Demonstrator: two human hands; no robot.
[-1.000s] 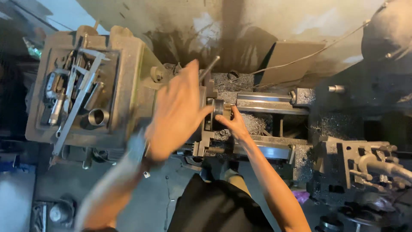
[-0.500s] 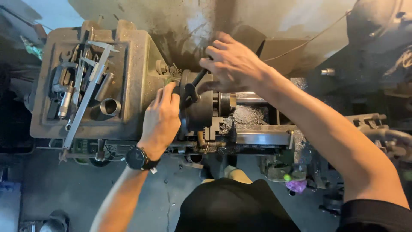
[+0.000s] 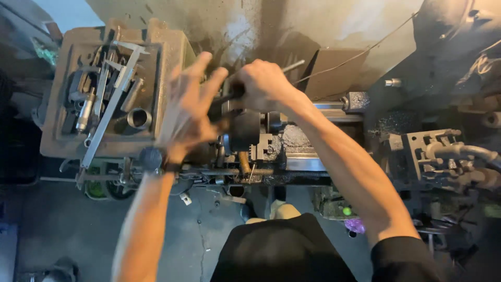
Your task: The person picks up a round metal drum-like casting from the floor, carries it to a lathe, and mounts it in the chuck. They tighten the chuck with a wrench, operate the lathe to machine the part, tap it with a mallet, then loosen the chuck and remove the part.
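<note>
The right hand [image 3: 263, 86] is clenched on the chuck key [image 3: 222, 99], stiff steel best gripped at its handle, while the left hand [image 3: 188, 112] hovers spread and empty beside the heavy chuck [image 3: 242, 130].

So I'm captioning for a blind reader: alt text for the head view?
Right hand grips a dark handle at a lathe's chuck; left hand, blurred, fingers spread, is beside it. Tool tray at left.

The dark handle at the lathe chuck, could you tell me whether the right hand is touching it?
Touching. The head view shows the right hand closed in a fist around the dark handle, which sticks out of its grip above the chuck.
</note>
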